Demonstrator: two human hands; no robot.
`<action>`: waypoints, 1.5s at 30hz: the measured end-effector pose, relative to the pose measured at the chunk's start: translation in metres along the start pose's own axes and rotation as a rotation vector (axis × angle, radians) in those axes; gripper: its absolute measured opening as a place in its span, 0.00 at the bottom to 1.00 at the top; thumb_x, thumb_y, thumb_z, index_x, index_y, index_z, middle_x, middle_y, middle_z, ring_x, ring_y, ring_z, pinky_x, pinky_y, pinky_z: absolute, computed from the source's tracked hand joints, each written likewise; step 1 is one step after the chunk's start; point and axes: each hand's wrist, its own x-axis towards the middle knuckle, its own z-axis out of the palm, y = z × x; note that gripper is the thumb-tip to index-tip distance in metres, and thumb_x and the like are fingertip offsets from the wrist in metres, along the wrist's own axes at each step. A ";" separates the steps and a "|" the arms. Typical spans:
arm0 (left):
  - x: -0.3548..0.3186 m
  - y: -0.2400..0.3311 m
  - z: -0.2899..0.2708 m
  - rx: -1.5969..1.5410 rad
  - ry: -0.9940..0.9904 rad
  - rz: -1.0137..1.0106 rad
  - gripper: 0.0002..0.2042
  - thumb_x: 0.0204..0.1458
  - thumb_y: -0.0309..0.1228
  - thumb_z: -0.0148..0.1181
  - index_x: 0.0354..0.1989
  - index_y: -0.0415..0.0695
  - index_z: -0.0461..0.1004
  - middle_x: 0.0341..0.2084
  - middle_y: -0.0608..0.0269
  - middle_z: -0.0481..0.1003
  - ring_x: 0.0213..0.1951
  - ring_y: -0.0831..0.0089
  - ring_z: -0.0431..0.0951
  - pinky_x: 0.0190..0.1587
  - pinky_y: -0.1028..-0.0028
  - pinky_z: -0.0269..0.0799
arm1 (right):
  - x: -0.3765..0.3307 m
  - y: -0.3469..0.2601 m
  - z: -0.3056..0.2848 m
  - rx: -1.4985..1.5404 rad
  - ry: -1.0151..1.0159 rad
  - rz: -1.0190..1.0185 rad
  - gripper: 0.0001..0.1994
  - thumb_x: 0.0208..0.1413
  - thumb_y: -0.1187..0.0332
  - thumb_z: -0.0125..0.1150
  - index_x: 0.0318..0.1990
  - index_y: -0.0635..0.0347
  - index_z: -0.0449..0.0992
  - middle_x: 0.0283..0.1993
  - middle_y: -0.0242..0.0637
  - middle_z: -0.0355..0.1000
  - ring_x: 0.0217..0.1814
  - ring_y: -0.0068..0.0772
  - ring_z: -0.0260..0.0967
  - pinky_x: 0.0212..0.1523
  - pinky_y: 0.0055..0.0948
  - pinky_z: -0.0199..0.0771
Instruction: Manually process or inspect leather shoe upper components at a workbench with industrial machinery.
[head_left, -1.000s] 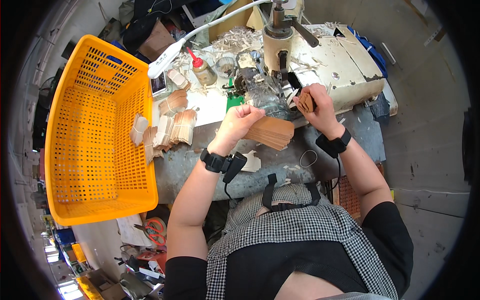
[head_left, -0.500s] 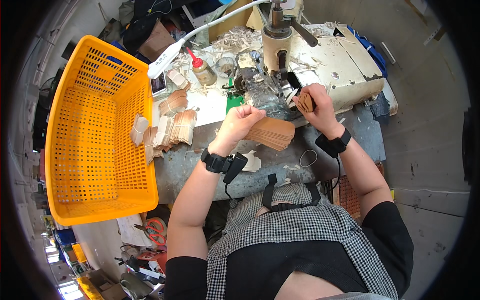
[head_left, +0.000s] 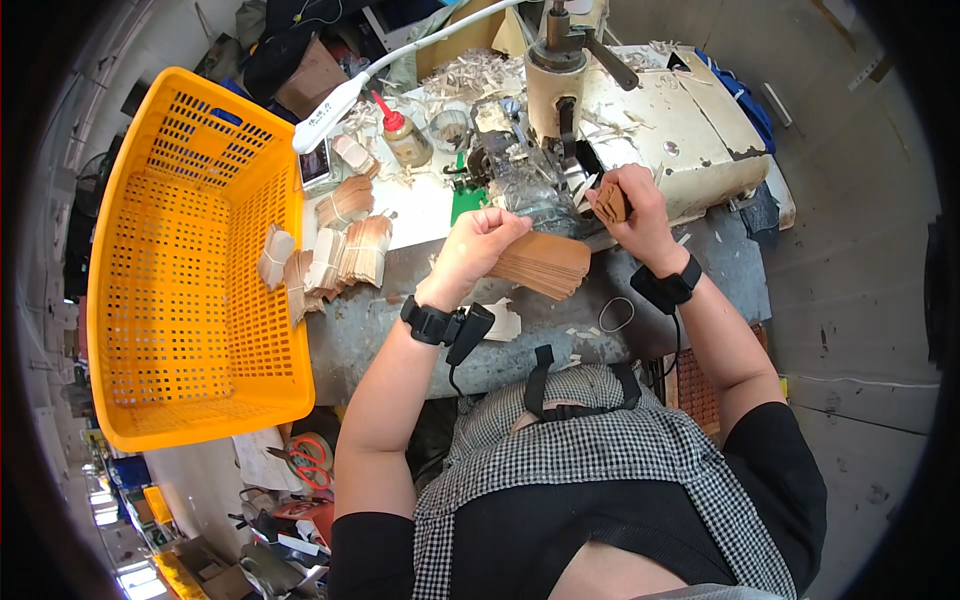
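Note:
My left hand [head_left: 474,250] is closed on one end of a fanned stack of brown leather strips [head_left: 545,263], which extends to the right above the metal worktop. Curled around a smaller bunch of brown leather pieces [head_left: 611,204] is my right hand [head_left: 641,212], raised in front of the machine [head_left: 553,100]. The two bundles are apart. Both wrists wear black straps with small devices. Left of my hands lie several banded bundles of pale and tan strips [head_left: 365,250]. A loose rubber band [head_left: 617,315] rests on the worktop between my forearms.
A large yellow plastic basket [head_left: 108,300] stands at the left, against the bundles. Behind them are a glue bottle with a red nozzle [head_left: 408,140], a clear cup [head_left: 448,130] and a white lamp [head_left: 335,112]. Scraps [head_left: 480,75] litter the machine table. Orange-handled scissors [head_left: 312,462] hang lower left.
Both hands and their leather bundles stay almost where they were. The view has shifted very slightly.

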 end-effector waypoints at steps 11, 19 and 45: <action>-0.001 0.000 0.001 -0.003 0.010 -0.004 0.09 0.57 0.33 0.59 0.32 0.40 0.78 0.27 0.72 0.78 0.28 0.87 0.72 0.33 0.82 0.68 | -0.001 0.004 0.003 -0.023 0.040 -0.056 0.12 0.45 0.74 0.69 0.31 0.60 0.69 0.28 0.38 0.64 0.33 0.42 0.62 0.36 0.34 0.62; -0.001 0.000 0.002 -0.001 0.014 -0.009 0.07 0.57 0.32 0.58 0.31 0.43 0.77 0.26 0.73 0.78 0.28 0.88 0.72 0.33 0.83 0.68 | -0.001 0.003 0.002 -0.017 0.031 -0.041 0.12 0.46 0.74 0.69 0.32 0.60 0.68 0.29 0.39 0.64 0.33 0.42 0.62 0.37 0.33 0.62; -0.002 -0.006 0.004 -0.017 -0.011 0.002 0.07 0.58 0.32 0.58 0.30 0.43 0.77 0.27 0.73 0.78 0.28 0.88 0.73 0.33 0.84 0.68 | -0.004 0.007 0.003 -0.027 -0.010 -0.038 0.13 0.38 0.79 0.61 0.35 0.61 0.69 0.32 0.40 0.66 0.37 0.46 0.63 0.43 0.35 0.62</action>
